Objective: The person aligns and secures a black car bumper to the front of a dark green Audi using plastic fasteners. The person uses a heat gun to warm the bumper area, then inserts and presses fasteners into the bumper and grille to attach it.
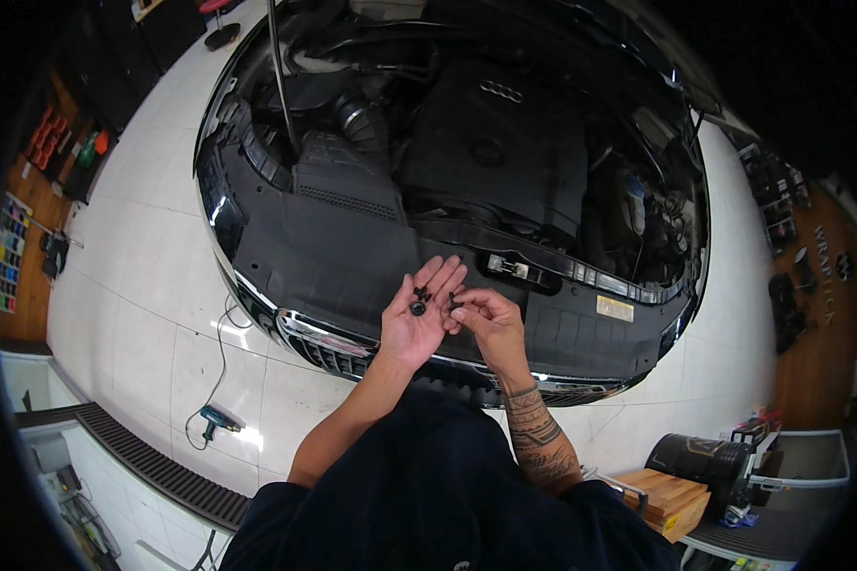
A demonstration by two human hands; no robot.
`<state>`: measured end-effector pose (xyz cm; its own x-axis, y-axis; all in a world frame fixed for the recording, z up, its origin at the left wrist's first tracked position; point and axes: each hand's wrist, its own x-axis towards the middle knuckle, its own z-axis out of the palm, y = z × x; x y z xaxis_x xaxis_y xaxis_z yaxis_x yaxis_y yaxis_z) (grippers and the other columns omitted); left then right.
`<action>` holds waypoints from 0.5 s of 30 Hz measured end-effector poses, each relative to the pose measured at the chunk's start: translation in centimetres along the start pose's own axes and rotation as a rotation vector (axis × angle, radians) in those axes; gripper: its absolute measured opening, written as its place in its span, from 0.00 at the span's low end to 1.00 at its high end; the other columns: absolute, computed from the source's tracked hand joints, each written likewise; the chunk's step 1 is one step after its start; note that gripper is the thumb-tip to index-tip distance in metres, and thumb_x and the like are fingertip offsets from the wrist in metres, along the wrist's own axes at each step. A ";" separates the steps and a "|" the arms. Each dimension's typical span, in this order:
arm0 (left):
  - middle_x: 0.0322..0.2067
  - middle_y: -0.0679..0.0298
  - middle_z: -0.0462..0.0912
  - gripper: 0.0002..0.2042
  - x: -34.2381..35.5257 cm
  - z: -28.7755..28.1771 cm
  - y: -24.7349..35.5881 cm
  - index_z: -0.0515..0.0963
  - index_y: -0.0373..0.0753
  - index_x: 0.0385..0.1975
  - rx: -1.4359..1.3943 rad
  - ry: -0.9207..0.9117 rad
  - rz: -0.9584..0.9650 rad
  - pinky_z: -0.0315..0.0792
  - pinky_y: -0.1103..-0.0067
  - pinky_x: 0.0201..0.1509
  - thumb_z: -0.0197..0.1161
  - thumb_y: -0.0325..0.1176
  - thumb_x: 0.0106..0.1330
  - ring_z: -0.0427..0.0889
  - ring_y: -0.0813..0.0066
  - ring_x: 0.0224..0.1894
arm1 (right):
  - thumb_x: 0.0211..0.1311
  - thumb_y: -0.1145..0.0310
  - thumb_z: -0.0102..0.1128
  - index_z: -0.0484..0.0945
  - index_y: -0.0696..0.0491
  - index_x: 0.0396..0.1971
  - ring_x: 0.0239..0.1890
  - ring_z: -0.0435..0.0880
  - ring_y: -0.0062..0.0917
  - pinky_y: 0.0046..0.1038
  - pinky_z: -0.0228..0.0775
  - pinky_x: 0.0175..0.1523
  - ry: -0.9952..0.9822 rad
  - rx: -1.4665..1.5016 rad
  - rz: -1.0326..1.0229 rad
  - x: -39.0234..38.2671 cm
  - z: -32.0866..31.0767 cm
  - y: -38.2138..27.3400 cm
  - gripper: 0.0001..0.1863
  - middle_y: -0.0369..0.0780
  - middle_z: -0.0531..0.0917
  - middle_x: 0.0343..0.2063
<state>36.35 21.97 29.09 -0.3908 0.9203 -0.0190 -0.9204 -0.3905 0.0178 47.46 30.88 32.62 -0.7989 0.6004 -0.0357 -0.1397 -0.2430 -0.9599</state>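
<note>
Over the front of a car's open engine bay (621,167), our left hand (412,328) lies palm up, its fingers (440,276) released and nearly straight. A few small black fasteners (418,307) rest loose on it, about where the palm meets the fingers; they lie too close together for us to count surely. Our right hand (491,322) is just beside it, palm turned down, thumb and fingers pinched on a dark piece (454,301) whose shape we cannot make out, near the edge of the left fingers. Our right forearm (539,430) bears dark tattoos.

Below our hands runs a broad black panel (324,252), with a metal latch (508,267) beyond the right hand and a pale label (615,308) farther to the right. Deeper in the bay sits a black engine cover (505,124), and a slim prop rod (279,76) rises at the left. On the white tiled floor (152,371) to our left, a teal power tool (221,419) lies with its cord (221,352) trailing toward the car. At the lower right of our view, a wooden block (671,497) sits next to a black drum (695,462).
</note>
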 end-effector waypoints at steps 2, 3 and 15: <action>0.68 0.55 0.62 0.25 -0.2 0.7 -0.4 0.62 0.38 0.65 0.086 0.098 0.019 0.69 0.70 0.56 0.39 0.48 0.76 0.59 0.61 0.70 | 0.59 0.82 0.60 0.77 0.62 0.41 0.31 0.84 0.24 0.24 0.77 0.37 -0.016 0.016 -0.041 -0.3 -0.3 0.1 0.09 0.43 0.83 0.32; 0.67 0.55 0.63 0.25 -0.3 0.8 -0.5 0.63 0.38 0.64 0.084 0.111 0.022 0.69 0.70 0.57 0.40 0.47 0.76 0.60 0.60 0.70 | 0.60 0.82 0.60 0.76 0.62 0.41 0.31 0.84 0.24 0.24 0.77 0.37 -0.018 0.013 -0.038 -0.4 -0.5 0.0 0.10 0.43 0.83 0.32; 0.28 0.65 0.78 0.11 -1.9 1.2 -0.5 0.77 0.32 0.44 0.481 0.137 -0.111 0.61 0.90 0.21 0.56 0.33 0.71 0.67 0.87 0.19 | 0.62 0.81 0.58 0.74 0.63 0.45 0.27 0.84 0.26 0.23 0.78 0.32 -0.036 0.191 0.084 -2.4 -1.0 -1.7 0.11 0.43 0.83 0.29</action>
<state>37.57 20.45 30.28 -0.3181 0.9314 -0.1770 -0.8606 -0.2053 0.4661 50.21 30.60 34.08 -0.8323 0.5452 -0.1004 -0.1770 -0.4330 -0.8839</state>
